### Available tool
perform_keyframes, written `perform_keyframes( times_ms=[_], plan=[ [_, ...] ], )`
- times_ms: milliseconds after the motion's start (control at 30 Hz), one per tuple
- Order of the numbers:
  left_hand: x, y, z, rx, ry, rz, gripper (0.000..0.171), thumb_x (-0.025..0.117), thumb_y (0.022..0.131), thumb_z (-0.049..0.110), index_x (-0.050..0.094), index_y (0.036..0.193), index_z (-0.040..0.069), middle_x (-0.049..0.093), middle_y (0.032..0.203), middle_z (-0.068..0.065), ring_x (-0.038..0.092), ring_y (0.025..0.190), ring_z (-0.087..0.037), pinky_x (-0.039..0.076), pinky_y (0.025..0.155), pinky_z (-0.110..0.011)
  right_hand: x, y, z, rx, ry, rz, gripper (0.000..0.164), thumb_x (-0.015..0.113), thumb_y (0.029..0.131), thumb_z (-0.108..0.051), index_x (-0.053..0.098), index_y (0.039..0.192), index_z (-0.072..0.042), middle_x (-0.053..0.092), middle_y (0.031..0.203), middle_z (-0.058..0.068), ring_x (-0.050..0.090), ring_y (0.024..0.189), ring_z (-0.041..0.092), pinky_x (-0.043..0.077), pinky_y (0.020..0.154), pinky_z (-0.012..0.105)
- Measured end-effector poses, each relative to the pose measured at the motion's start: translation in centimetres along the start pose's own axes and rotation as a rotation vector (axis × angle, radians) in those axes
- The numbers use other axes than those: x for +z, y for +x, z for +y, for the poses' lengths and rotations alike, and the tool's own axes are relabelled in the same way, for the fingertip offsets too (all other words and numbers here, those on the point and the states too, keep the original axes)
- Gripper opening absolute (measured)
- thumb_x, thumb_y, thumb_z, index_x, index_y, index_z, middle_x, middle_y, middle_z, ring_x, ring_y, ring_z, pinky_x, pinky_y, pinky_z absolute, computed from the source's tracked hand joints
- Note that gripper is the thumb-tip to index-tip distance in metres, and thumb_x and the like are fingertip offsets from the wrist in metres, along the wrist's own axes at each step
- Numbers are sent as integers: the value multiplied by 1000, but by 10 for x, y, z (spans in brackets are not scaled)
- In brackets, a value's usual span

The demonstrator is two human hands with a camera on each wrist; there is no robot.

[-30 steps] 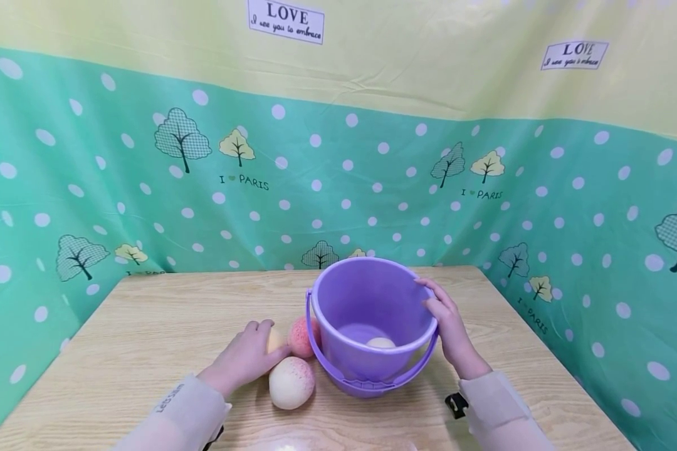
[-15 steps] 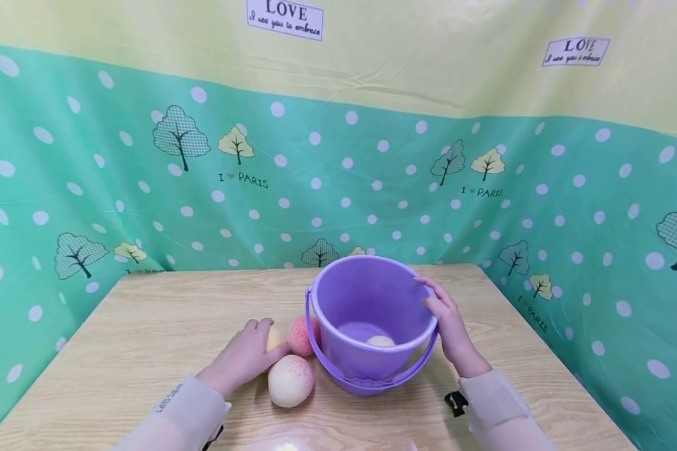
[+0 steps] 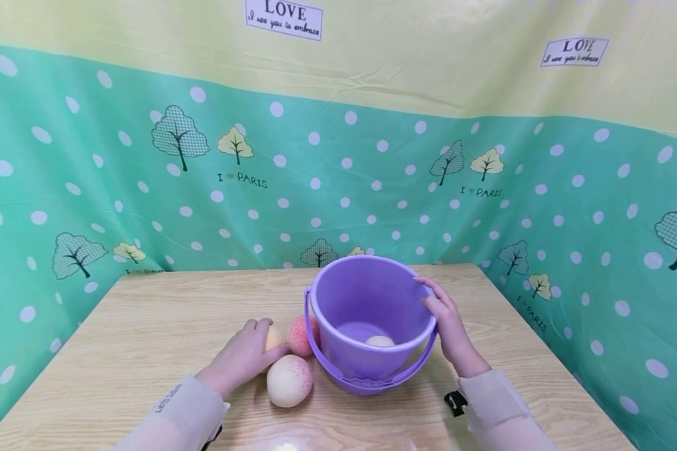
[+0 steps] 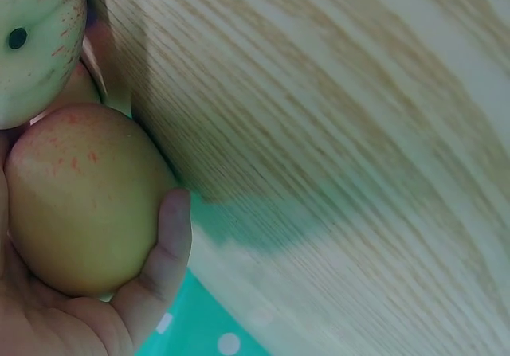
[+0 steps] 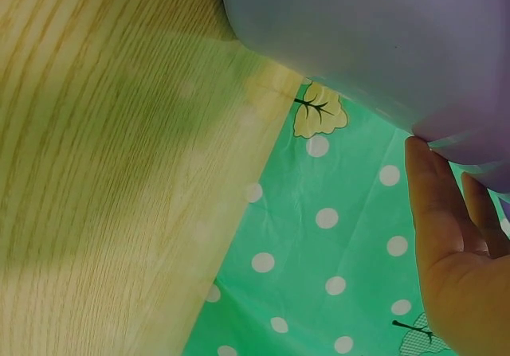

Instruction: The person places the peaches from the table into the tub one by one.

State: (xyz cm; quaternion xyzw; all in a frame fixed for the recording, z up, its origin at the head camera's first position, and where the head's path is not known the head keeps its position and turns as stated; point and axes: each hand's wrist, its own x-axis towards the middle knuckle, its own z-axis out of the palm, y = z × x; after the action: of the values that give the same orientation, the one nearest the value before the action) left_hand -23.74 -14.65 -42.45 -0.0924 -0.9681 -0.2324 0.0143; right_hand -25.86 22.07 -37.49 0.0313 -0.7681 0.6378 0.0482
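A yellow peach with red flecks (image 4: 89, 205) sits in my left hand (image 3: 241, 356), whose fingers and thumb curl round its sides. Close by, a pale peach with pink speckles (image 3: 289, 381) lies nearer to me; the left wrist view shows a dark spot on it. A pink-red peach (image 3: 299, 336) rests between the yellow one and the purple bucket (image 3: 367, 366). My right hand (image 3: 450, 322) holds the bucket's right rim, with fingertips against the wall in the right wrist view. Inside the bucket, a pale round piece (image 3: 380, 341) shows at the bottom.
The bucket's handle (image 3: 367, 383) hangs down on the near side. Everything stands on a wood-grain table (image 3: 180, 307). A green and yellow patterned cloth (image 3: 344, 163) hangs behind the table and along both sides.
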Motion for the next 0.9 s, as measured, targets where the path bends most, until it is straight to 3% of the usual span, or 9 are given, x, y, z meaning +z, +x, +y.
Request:
perform_keyframes(
  times_ms=[400,900],
  plan=[
    [1,-2,-3,-20,-5,8,78,64,89,54,48,138,-5,54,129,-31,58,115,-47,48,96,-58,1,-1,-2,-1,-3,-6,51,42,90,-11,48,141,-11,39,152,11,51,118,28,46,90,27],
    [-12,1,2,24,10,78,69,66,88,42,49,137,-4,58,119,-26,62,102,-36,53,88,-52,1,-1,-2,-1,-10,0,50,43,90,-11,49,140,-12,39,152,10,51,116,27,47,90,28]
  ],
)
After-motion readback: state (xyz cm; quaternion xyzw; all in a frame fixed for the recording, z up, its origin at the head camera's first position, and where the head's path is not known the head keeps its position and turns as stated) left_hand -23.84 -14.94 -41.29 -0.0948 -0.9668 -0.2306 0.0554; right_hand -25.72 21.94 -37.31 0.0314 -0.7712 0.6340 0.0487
